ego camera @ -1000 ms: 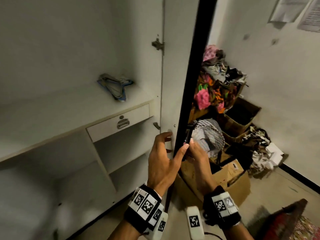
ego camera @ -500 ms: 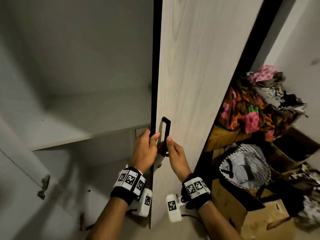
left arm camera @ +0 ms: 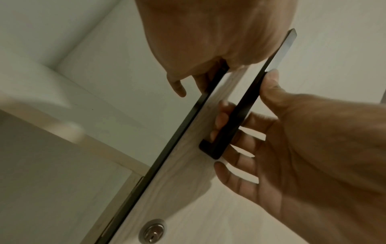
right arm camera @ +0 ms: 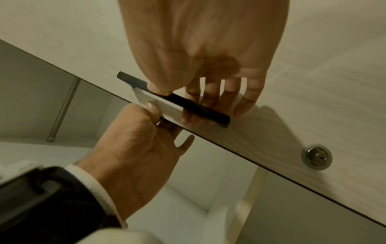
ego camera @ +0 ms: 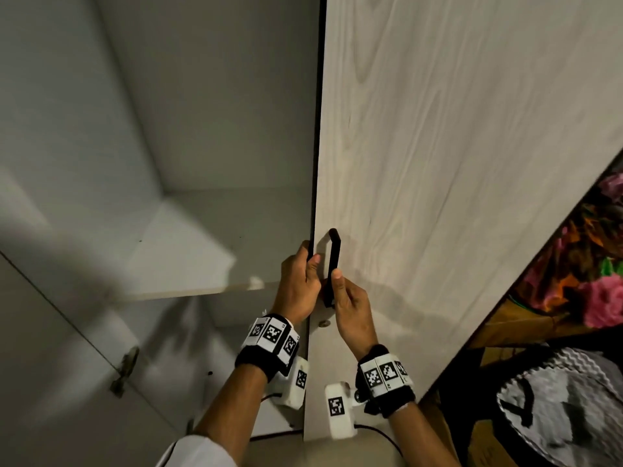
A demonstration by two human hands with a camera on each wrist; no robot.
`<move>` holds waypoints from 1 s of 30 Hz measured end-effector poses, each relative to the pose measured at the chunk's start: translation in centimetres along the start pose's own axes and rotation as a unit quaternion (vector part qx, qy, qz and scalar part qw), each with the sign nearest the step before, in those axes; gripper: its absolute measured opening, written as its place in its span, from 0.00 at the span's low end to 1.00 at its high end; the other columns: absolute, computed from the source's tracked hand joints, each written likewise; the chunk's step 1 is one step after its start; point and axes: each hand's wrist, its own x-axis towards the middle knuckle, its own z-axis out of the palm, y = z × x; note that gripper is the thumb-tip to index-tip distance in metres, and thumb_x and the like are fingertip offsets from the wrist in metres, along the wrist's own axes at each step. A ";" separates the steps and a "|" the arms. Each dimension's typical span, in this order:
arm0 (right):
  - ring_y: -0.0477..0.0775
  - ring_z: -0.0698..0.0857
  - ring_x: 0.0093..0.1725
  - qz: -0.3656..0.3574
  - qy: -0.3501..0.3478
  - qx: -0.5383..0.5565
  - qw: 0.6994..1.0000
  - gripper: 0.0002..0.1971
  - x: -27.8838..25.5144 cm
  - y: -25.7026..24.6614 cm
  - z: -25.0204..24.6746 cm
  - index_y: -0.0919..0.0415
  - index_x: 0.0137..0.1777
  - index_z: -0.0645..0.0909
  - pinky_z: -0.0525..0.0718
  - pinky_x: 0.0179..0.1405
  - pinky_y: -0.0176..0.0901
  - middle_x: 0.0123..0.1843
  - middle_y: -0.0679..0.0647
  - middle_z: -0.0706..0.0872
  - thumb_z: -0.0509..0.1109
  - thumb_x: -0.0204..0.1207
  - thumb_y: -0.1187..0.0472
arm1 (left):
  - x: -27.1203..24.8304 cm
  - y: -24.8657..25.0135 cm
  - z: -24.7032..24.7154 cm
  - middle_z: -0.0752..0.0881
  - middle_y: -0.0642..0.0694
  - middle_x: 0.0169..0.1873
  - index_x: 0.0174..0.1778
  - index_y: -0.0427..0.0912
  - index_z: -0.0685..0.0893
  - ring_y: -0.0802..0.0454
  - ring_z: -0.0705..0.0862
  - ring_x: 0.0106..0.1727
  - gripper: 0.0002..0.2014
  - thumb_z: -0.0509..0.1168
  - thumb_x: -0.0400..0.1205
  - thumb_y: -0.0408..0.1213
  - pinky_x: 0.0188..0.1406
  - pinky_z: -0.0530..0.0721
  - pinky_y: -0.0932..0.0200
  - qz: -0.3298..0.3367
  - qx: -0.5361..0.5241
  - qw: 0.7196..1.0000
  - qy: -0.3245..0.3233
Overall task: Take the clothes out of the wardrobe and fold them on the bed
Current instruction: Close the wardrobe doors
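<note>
The wardrobe's light wood door (ego camera: pixel 455 146) stands partly swung across its opening and hides the right side of the inside. My left hand (ego camera: pixel 301 281) grips the door's dark edge (left arm camera: pixel 181 122), fingers curled round behind it. My right hand (ego camera: pixel 350 301) holds the black bar handle (ego camera: pixel 333 261), thumb on its front and fingers hooked behind it (right arm camera: pixel 194 105). A pale inner shelf (ego camera: pixel 188 254) shows to the left of the door.
A pile of colourful clothes (ego camera: pixel 593 264) and a grey patterned cloth (ego camera: pixel 566 409) on cardboard boxes lie to the right of the door. A round key lock (right arm camera: pixel 316 156) sits below the handle. A metal rail (right arm camera: pixel 62 109) hangs inside. A hinge (ego camera: pixel 124 369) sits on the left panel.
The door has swung from edge-on to broadside across the opening, covering the drawer and hangers seen earlier. Both hands keep hold of the edge and the handle, and I stand closer.
</note>
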 end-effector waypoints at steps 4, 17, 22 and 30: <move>0.51 0.80 0.34 -0.013 -0.010 0.000 1.000 0.29 2.4 0.8 0.4 0.66 0.38 0.82 0.78 0.32 0.38 0.34 0.65 0.83 0.57 0.90 0.43 | 2.2 -1.1 0.1 0.87 0.42 0.50 0.61 0.42 0.80 0.46 0.86 0.53 0.19 0.52 0.86 0.50 0.54 0.87 0.43 0.009 0.024 0.999 0.018; 0.47 0.91 0.48 0.002 0.090 0.017 0.996 0.09 1.0 1.9 0.4 0.58 0.52 0.91 0.87 0.46 0.35 0.45 0.49 0.94 0.74 0.85 0.52 | 0.9 -2.6 0.6 0.84 0.44 0.68 0.75 0.47 0.76 0.52 0.83 0.67 0.17 0.59 0.90 0.44 0.67 0.83 0.52 -0.038 0.044 0.998 0.029; 0.57 0.90 0.47 0.150 0.062 0.011 0.987 0.04 -5.4 7.1 1.7 0.57 0.45 0.91 0.88 0.58 0.68 0.42 0.52 0.93 0.77 0.80 0.66 | -8.2 -7.0 -2.1 0.86 0.53 0.61 0.62 0.50 0.85 0.55 0.83 0.65 0.16 0.63 0.84 0.54 0.66 0.83 0.45 -0.101 0.070 0.990 0.065; 0.56 0.89 0.46 0.165 -0.229 0.063 0.957 0.06 -16.9 2.7 13.6 0.65 0.49 0.90 0.87 0.41 0.39 0.47 0.62 0.92 0.74 0.79 0.75 | -26.2 -6.0 -13.8 0.85 0.61 0.58 0.59 0.56 0.84 0.60 0.84 0.58 0.08 0.66 0.85 0.43 0.57 0.88 0.46 -0.186 0.079 0.929 0.309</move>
